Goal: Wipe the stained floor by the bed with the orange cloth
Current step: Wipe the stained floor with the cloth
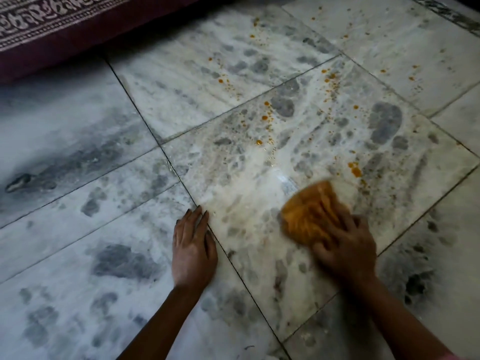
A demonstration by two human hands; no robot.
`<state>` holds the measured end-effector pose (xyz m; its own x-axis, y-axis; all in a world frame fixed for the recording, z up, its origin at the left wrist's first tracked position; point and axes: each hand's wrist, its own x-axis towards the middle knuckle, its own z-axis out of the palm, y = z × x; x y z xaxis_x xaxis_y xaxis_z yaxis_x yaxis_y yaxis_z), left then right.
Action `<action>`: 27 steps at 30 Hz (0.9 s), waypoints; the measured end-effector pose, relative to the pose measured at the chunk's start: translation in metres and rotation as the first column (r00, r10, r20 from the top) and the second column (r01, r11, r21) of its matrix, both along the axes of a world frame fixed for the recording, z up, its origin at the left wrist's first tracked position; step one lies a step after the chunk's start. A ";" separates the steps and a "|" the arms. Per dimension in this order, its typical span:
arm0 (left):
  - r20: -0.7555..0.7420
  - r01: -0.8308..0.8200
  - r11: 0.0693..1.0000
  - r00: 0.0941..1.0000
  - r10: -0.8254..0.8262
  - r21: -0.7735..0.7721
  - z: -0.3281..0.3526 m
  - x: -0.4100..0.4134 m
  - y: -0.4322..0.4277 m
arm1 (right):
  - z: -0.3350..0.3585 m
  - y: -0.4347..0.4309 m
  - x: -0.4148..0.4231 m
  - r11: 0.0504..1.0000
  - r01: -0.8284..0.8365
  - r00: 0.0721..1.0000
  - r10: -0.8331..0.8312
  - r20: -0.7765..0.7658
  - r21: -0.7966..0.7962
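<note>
Domestic interior, most likely a bedroom. Floor under both hands is large white marble slabs, grey-veined, with thin dark joints. Well beyond the left hand, up and to its left, is the edge of a bed: maroon fabric with a pale printed border band, hanging close to the floor. Orange spatter lies ahead of the right hand, which grips a bunched orange cloth, ordinary household cleaning. Light is dim.
</note>
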<state>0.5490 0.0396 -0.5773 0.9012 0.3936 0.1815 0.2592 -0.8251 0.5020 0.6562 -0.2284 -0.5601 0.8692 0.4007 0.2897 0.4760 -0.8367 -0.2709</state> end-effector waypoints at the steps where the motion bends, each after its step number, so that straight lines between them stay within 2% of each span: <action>1: -0.002 0.000 1.000 1.000 0.000 -0.001 0.000 0.001 0.000 | 0.002 0.019 0.015 0.991 0.129 0.991 -0.129 -0.022 0.021; 3: -0.009 -0.005 1.000 1.000 0.005 -0.003 0.001 0.001 -0.001 | 0.002 0.071 0.032 0.959 0.279 0.959 -0.274 -0.074 0.053; 4: -0.011 -0.005 1.000 1.000 0.005 -0.005 0.001 0.001 -0.001 | 0.003 0.096 0.032 0.959 0.281 0.956 -0.275 -0.101 0.048; 6: -0.013 -0.004 1.000 1.000 0.004 -0.012 0.001 0.001 0.000 | 0.004 0.130 0.016 0.987 0.158 0.980 -0.152 -0.131 0.036; 8: -0.011 0.000 1.000 1.000 -0.001 -0.017 -0.001 0.001 0.001 | 0.003 0.125 -0.013 0.998 -0.057 0.986 0.062 -0.156 0.036; 10: 0.004 0.013 1.000 1.000 -0.013 -0.006 -0.003 0.000 0.002 | -0.002 0.084 -0.040 0.967 -0.241 0.959 0.250 -0.133 0.077; 12: 0.023 0.046 0.999 0.999 -0.047 0.008 -0.002 -0.001 0.000 | -0.001 0.028 -0.051 0.951 -0.305 0.950 0.308 -0.058 0.050; 14: 0.022 0.103 0.995 0.994 -0.103 0.004 0.000 0.002 -0.008 | 0.005 -0.012 -0.036 0.983 -0.181 0.983 0.181 -0.026 0.013; 16: -0.013 0.197 0.980 0.980 -0.197 0.001 0.000 0.009 -0.023 | 0.007 -0.015 0.000 0.997 0.070 0.997 -0.071 -0.029 -0.010; 18: -0.052 0.292 0.956 0.955 -0.292 -0.012 0.000 0.020 -0.038 | 0.008 0.012 0.035 0.956 0.292 0.954 -0.290 -0.068 0.014; 20: -0.072 0.364 0.931 0.929 -0.364 -0.013 0.001 0.038 -0.050 | 0.009 0.046 0.047 0.908 0.420 0.897 -0.413 -0.156 0.010; 22: -0.080 0.355 0.935 0.932 -0.354 -0.012 0.001 0.049 -0.051 | 0.007 0.069 0.024 0.946 0.324 0.935 -0.319 -0.154 0.007; 25: -0.042 0.345 0.938 0.937 -0.346 -0.025 0.001 0.064 -0.059 | -0.002 0.024 -0.030 0.998 0.032 0.987 -0.040 -0.158 -0.053; 27: -0.029 0.366 0.931 0.930 -0.366 -0.007 0.000 0.072 -0.066 | -0.004 -0.032 -0.051 0.997 0.019 0.990 -0.029 -0.139 -0.070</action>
